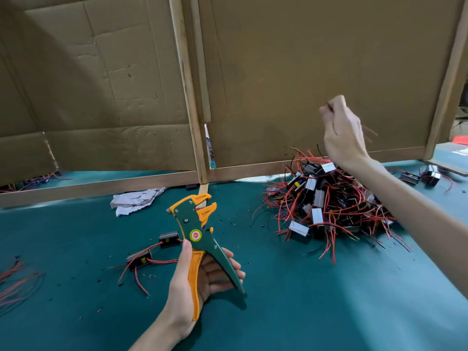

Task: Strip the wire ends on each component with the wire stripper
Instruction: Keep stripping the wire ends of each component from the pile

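1. Above the far right part of the table (pixel 291 305), our right hand (pixel 342 134) is raised in front of the cardboard wall (pixel 304 72). It is blurred, and we see only its back.
2. Its fingers are curled together and pinch a thin wire (pixel 327 103) at the tips. Faint red streaks show just right of the hand. We cannot tell whether a component hangs from the wire, as the hand hides whatever is behind it.
3. The pile of components (pixel 319 206), black and silver blocks tangled in red wires, lies below that hand near the far edge. Our forearm covers its right side.
4. A few more components (pixel 430 174) sit toward the far right corner, partly cut off.
5. Loose red wires (pixel 15 282) run off the left edge.
6. Over the near middle of the table, our left hand (pixel 202 277) holds the wire stripper (pixel 196 235) upright with its orange jaws apart. The thumb lies along the orange handle and the fingers curl loosely round the green one, with the handles spread.
7. Two components (pixel 169 239) lie on the cloth just left of the stripper. The hand hides some of their wires.
8. Crumpled paper (pixel 136 200) rests by the far edge.
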A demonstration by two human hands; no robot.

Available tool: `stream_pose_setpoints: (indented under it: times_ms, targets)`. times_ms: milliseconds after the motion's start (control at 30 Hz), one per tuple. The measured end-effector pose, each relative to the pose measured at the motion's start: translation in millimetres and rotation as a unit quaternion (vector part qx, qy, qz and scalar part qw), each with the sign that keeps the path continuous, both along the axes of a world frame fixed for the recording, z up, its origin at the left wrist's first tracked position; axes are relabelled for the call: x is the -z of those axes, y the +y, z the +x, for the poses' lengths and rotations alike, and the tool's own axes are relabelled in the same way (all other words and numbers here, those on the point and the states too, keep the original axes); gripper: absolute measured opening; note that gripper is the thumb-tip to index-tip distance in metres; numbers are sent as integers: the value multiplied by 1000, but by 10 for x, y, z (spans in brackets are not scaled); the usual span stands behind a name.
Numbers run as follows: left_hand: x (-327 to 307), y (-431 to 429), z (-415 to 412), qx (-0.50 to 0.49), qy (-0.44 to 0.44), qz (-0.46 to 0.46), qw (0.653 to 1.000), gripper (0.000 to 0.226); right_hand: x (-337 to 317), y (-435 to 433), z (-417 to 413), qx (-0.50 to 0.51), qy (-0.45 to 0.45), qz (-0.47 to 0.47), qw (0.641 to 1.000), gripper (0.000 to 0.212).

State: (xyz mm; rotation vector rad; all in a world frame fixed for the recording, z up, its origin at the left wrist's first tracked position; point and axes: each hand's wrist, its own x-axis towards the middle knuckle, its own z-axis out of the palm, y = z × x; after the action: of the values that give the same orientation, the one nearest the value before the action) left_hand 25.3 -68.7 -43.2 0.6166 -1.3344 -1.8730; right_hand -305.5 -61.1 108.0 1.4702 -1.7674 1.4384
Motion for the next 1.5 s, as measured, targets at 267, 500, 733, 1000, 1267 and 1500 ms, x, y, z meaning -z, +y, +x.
stream_pose_setpoints:
  times_ms: [267, 500, 733, 1000, 1267, 1500]
  targets:
    - [-23, -137, 41, -72, 9, -4, 997, 87, 256, -197, -231, 220, -55, 327, 918, 58]
    - [32, -245, 72, -142, 42, -22, 989, 85, 352, -300, 1159, 2, 195, 205, 959, 28]
    - [3, -378, 121, -272, 73, -67, 957, 79, 1018, -657, 1928, -288, -66, 403, 866, 15]
    - [66, -462, 135, -320, 57, -60, 944, 72, 1095, -727, 1961, -326, -97, 439, 831, 16]
    - [48, -449, 131, -332, 50, -64, 940, 71, 1133, -566, 1614, -289, -134, 361, 876, 6]
    - [73, -434, 113, -305, 44, -77, 948, 78, 1013, -323, 1104, -364, -477, 215, 770, 13]
